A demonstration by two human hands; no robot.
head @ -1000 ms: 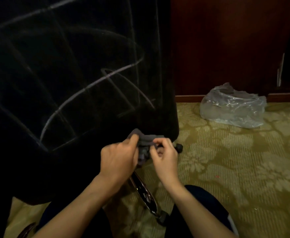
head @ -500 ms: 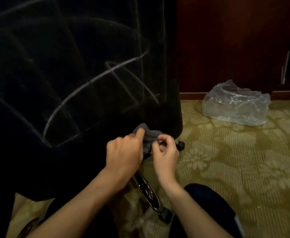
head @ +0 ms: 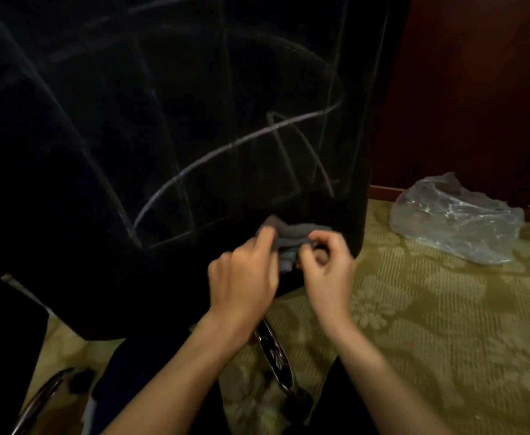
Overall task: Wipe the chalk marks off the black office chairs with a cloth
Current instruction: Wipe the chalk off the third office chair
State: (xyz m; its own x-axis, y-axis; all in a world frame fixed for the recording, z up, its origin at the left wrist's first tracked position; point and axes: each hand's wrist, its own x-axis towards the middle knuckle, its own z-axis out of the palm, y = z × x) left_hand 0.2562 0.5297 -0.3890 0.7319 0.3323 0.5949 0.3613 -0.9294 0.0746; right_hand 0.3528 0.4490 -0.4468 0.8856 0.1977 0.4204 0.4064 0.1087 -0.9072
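1. Chair back: black fabric, fills left and centre of view, upright just ahead of me. Chalk marks cross it in pale lines; clearest is a long curved stroke w/ a narrow loop at its right end, fainter arcs and near-vertical streaks above.
2. Cloth: grey, bunched, held between both hands in front of chair back's lower right corner. Contact w/ fabric: cannot tell.
3. My left hand: fingers curled, pinching cloth's left end.
4. My right hand: fingers curled, thumb and forefinger pinching cloth's right end; image blurred here.
5. Chrome chair leg w/ caster runs below my wrists.
6. Floor: patterned green carpet. Crumpled clear plastic bag lies to the right by a dark wood wall.
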